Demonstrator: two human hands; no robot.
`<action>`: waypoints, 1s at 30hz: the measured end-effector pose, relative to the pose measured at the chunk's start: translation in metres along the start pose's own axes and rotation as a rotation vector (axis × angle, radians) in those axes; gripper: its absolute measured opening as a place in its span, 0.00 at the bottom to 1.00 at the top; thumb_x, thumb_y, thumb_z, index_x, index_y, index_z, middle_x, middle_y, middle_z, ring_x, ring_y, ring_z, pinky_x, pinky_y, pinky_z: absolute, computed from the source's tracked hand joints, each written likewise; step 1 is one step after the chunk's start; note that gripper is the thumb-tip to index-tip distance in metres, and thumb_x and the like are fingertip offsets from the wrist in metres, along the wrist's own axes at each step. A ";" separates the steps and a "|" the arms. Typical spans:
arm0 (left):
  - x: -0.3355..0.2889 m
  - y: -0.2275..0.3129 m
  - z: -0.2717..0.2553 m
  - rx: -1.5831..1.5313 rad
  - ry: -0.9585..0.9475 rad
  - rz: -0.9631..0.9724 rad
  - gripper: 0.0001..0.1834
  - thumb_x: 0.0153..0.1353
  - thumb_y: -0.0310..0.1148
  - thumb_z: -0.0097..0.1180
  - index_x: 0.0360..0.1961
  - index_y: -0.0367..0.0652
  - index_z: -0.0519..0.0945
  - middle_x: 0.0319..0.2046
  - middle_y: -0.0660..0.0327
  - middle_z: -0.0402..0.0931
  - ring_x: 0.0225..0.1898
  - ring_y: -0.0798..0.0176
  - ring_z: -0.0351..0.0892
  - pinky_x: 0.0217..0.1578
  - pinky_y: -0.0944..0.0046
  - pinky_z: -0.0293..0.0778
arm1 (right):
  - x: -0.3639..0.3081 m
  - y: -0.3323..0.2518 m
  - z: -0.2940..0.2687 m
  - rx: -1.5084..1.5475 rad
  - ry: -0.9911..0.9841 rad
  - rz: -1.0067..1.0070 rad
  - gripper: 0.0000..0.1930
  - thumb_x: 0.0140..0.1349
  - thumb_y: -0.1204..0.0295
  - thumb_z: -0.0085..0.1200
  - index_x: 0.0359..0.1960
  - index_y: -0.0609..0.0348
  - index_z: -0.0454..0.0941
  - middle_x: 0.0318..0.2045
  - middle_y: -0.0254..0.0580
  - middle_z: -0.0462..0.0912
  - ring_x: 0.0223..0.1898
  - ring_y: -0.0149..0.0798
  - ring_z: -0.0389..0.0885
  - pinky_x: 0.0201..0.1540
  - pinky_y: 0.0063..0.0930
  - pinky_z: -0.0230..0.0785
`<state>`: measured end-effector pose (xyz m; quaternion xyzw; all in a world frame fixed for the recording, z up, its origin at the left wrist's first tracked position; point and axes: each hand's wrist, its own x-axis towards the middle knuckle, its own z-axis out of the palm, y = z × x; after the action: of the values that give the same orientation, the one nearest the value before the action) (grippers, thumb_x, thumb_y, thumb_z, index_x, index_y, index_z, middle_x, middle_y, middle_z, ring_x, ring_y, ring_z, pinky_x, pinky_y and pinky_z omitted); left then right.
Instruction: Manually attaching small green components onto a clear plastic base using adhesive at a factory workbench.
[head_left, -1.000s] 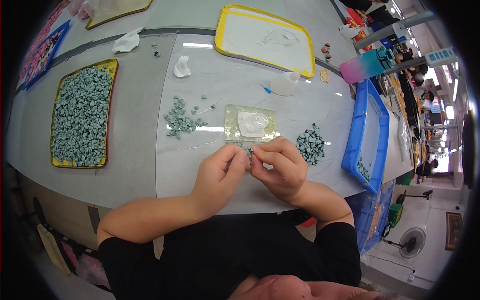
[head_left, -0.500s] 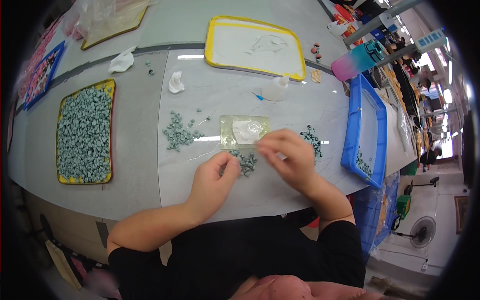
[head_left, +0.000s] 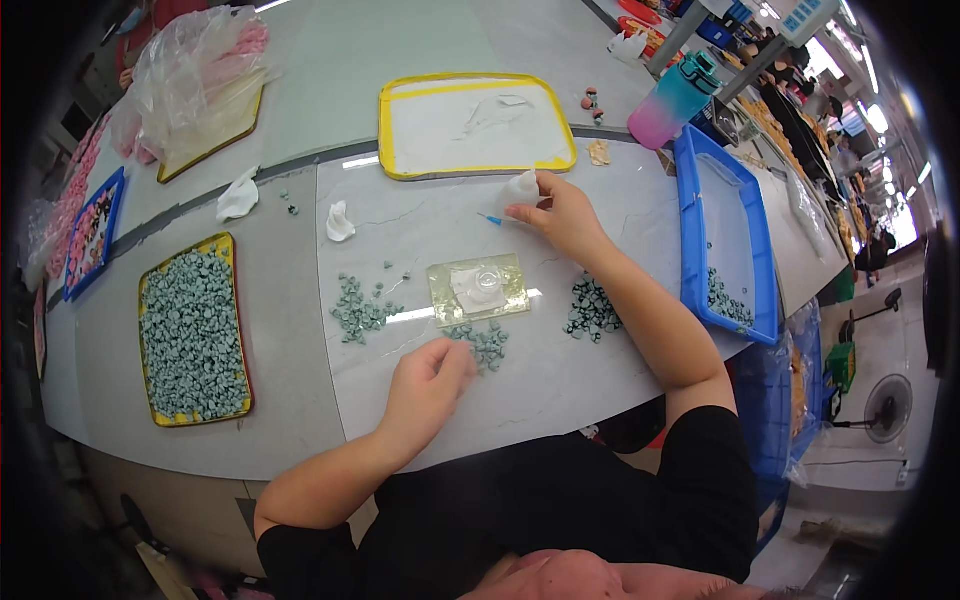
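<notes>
My right hand (head_left: 565,218) has its thumb and fingers round a small white squeeze bottle (head_left: 518,190) with a blue needle tip, which lies on the table near the tray. My left hand (head_left: 428,382) is closed, fingertips together, beside a small heap of grey-green pieces (head_left: 483,345); whatever it pinches is hidden. Just beyond that heap lies a clear yellowish plate (head_left: 443,290) carrying a white patch and a round clear piece (head_left: 487,287). More grey-green pieces lie in a loose pile (head_left: 360,310) on the left and a darker pile (head_left: 592,308) on the right.
A yellow-rimmed tray (head_left: 385,140) stands at the back. On the left is a tray full of grey-green pieces (head_left: 195,335); on the right, a blue bin (head_left: 725,225) and a drink bottle (head_left: 672,102). Crumpled white tissue (head_left: 340,222) lies left of centre.
My right hand has moved from above the clear plate out to the squeeze bottle and taken hold of it. My left hand stays near the small heap, still closed. The whole view has shifted.
</notes>
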<state>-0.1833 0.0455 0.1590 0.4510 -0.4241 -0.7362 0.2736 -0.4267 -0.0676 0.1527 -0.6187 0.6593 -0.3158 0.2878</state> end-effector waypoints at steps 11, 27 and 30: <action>0.040 -0.001 0.019 -0.391 -0.087 -0.006 0.10 0.62 0.21 0.38 0.44 0.36 0.67 0.36 0.55 0.71 0.20 0.75 0.55 0.20 0.75 0.55 | -0.016 0.022 -0.032 -0.158 0.065 -0.439 0.18 0.48 0.81 0.59 0.43 0.58 0.74 0.39 0.41 0.77 0.43 0.42 0.76 0.46 0.29 0.68; 0.075 -0.013 0.025 -0.403 -0.044 -0.082 0.10 0.69 0.34 0.38 0.41 0.39 0.69 0.27 0.61 0.69 0.19 0.76 0.51 0.18 0.77 0.51 | -0.020 0.046 -0.023 -0.687 0.183 -0.735 0.20 0.43 0.78 0.52 0.41 0.51 0.78 0.39 0.35 0.76 0.47 0.41 0.72 0.46 0.34 0.66; 0.077 -0.016 0.025 -0.406 -0.040 -0.094 0.11 0.69 0.35 0.38 0.39 0.39 0.70 0.26 0.61 0.68 0.18 0.76 0.51 0.17 0.77 0.50 | -0.022 0.045 -0.020 -0.723 0.193 -0.744 0.19 0.44 0.76 0.51 0.42 0.49 0.78 0.39 0.34 0.75 0.48 0.39 0.72 0.48 0.34 0.64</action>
<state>-0.2401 0.0026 0.1177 0.3913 -0.2511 -0.8271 0.3159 -0.4690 -0.0429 0.1305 -0.8387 0.4856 -0.2047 -0.1376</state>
